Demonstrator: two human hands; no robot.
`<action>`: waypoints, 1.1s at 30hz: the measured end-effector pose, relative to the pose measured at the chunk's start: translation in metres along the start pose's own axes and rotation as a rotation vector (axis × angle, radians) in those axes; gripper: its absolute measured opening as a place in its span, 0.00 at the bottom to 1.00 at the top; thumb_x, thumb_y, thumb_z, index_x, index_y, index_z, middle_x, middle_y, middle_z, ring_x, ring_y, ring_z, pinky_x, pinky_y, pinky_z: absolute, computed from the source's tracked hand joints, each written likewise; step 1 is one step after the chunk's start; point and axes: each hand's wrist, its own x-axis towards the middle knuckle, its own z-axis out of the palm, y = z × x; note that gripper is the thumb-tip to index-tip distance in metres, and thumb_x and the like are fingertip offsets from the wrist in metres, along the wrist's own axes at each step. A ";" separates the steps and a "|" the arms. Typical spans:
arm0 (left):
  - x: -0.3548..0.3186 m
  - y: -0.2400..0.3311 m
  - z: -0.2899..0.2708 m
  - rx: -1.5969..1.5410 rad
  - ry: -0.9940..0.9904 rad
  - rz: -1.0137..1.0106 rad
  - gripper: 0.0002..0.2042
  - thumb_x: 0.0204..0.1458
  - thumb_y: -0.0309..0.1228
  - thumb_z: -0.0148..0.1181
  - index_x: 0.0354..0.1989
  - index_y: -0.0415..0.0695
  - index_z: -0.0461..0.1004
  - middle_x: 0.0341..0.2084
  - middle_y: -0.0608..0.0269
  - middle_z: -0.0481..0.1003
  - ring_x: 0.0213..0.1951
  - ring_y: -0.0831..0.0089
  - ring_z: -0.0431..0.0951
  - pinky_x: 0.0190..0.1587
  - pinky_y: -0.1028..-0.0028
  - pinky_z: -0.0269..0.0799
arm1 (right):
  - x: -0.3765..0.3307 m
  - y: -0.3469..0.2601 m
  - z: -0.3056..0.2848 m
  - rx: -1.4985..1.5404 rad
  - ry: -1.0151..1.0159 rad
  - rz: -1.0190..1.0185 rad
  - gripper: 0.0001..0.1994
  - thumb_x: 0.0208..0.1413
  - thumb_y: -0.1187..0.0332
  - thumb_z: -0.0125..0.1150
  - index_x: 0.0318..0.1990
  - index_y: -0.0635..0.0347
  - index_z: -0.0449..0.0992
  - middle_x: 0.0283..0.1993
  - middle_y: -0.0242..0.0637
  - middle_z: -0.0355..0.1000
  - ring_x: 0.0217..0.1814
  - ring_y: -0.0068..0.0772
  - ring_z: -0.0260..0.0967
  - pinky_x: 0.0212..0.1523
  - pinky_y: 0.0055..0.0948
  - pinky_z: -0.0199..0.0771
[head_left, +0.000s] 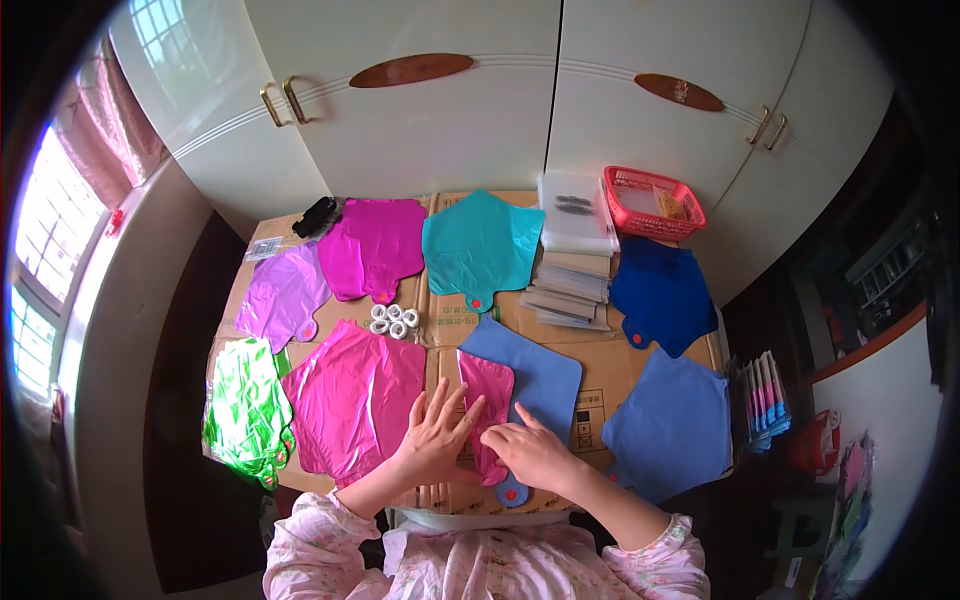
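At my far left is a barred window beside a pink curtain. On the cardboard in front of me, the crinkled green foil piece lies at the left edge, with a lilac foil piece above it and a small black item near the back. Next come a large pink foil piece and, behind it, a magenta one; small white rolls sit clustered beside them. My left hand lies flat, fingers spread wide, its fingertips on the narrow, folded-looking pink piece. That piece lies right in front of me, partly over a blue foil piece, with a teal one farther back. My right hand is at the folded pink piece's right edge, fingers curled and thumb extended; I cannot tell whether they pinch the foil. Farther right are a fanned stack of cards, a pile of clear plastic behind it, a red basket, a dark blue foil piece, another blue one nearer me, and slim packs by the right edge.
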 end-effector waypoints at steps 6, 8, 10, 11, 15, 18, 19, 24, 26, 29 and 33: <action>0.000 -0.001 0.008 -0.008 -0.030 0.031 0.59 0.26 0.61 0.68 0.68 0.45 0.46 0.64 0.45 0.49 0.67 0.43 0.43 0.64 0.44 0.40 | 0.000 0.000 0.001 0.018 0.014 -0.002 0.12 0.50 0.73 0.56 0.42 0.56 0.65 0.42 0.34 0.69 0.53 0.33 0.68 0.66 0.54 0.50; 0.001 0.000 0.006 0.020 -0.051 0.050 0.59 0.26 0.63 0.67 0.68 0.44 0.47 0.65 0.44 0.49 0.67 0.44 0.44 0.64 0.45 0.41 | -0.001 -0.001 0.000 0.036 0.048 -0.010 0.10 0.50 0.76 0.52 0.40 0.56 0.63 0.42 0.35 0.70 0.51 0.35 0.70 0.65 0.54 0.51; 0.004 0.002 0.005 0.053 -0.084 0.075 0.59 0.26 0.64 0.66 0.67 0.43 0.47 0.65 0.43 0.49 0.68 0.46 0.45 0.64 0.46 0.41 | -0.001 0.000 0.002 0.027 0.033 0.001 0.12 0.49 0.72 0.57 0.42 0.56 0.65 0.42 0.34 0.70 0.53 0.33 0.68 0.65 0.54 0.51; 0.005 0.002 0.005 0.072 -0.107 0.091 0.59 0.26 0.64 0.65 0.67 0.43 0.48 0.65 0.43 0.48 0.68 0.47 0.46 0.65 0.46 0.41 | -0.001 0.000 0.002 0.022 0.026 0.007 0.13 0.49 0.71 0.59 0.42 0.56 0.65 0.43 0.34 0.69 0.54 0.32 0.67 0.66 0.54 0.51; 0.012 -0.007 0.006 0.031 -0.069 0.154 0.58 0.29 0.66 0.62 0.67 0.42 0.49 0.66 0.44 0.49 0.68 0.53 0.48 0.65 0.49 0.43 | -0.001 0.000 0.000 0.018 -0.025 0.006 0.15 0.49 0.70 0.61 0.44 0.56 0.66 0.45 0.34 0.69 0.55 0.32 0.67 0.65 0.55 0.50; 0.026 -0.023 0.014 0.062 0.003 0.192 0.56 0.31 0.67 0.60 0.67 0.42 0.50 0.65 0.46 0.52 0.67 0.54 0.49 0.66 0.51 0.44 | -0.001 0.001 0.002 0.018 -0.031 -0.001 0.17 0.48 0.69 0.62 0.45 0.57 0.65 0.45 0.33 0.69 0.56 0.32 0.67 0.66 0.55 0.50; 0.030 -0.025 0.011 0.075 0.001 0.213 0.56 0.32 0.68 0.59 0.67 0.43 0.51 0.65 0.47 0.52 0.67 0.54 0.49 0.66 0.52 0.44 | -0.001 0.002 0.003 0.026 -0.027 -0.003 0.17 0.48 0.68 0.62 0.45 0.57 0.65 0.45 0.33 0.69 0.56 0.32 0.67 0.66 0.55 0.50; 0.041 -0.026 0.007 0.151 -0.009 0.280 0.53 0.33 0.71 0.54 0.67 0.50 0.52 0.65 0.50 0.52 0.66 0.44 0.49 0.66 0.49 0.44 | -0.001 0.011 -0.007 0.147 -0.001 -0.005 0.15 0.48 0.67 0.63 0.42 0.57 0.68 0.45 0.35 0.69 0.52 0.37 0.68 0.60 0.50 0.58; 0.040 -0.021 0.000 0.220 -0.027 0.298 0.52 0.33 0.72 0.53 0.67 0.56 0.52 0.66 0.51 0.51 0.65 0.38 0.47 0.65 0.47 0.43 | 0.009 0.025 -0.030 0.372 -0.071 0.105 0.13 0.48 0.67 0.63 0.40 0.57 0.69 0.45 0.36 0.69 0.49 0.39 0.68 0.57 0.47 0.61; 0.042 -0.014 -0.002 0.286 -0.069 0.296 0.50 0.32 0.74 0.50 0.68 0.65 0.50 0.67 0.55 0.48 0.64 0.32 0.46 0.64 0.43 0.43 | 0.017 0.060 -0.037 -0.019 0.467 0.203 0.15 0.47 0.65 0.65 0.40 0.59 0.69 0.47 0.40 0.68 0.48 0.44 0.67 0.48 0.41 0.67; 0.043 -0.010 -0.006 0.302 -0.080 0.287 0.51 0.31 0.75 0.50 0.68 0.65 0.50 0.67 0.57 0.49 0.64 0.32 0.47 0.64 0.43 0.43 | 0.026 0.085 -0.040 -0.090 0.372 0.496 0.21 0.46 0.58 0.66 0.43 0.60 0.68 0.48 0.44 0.67 0.51 0.47 0.66 0.47 0.41 0.68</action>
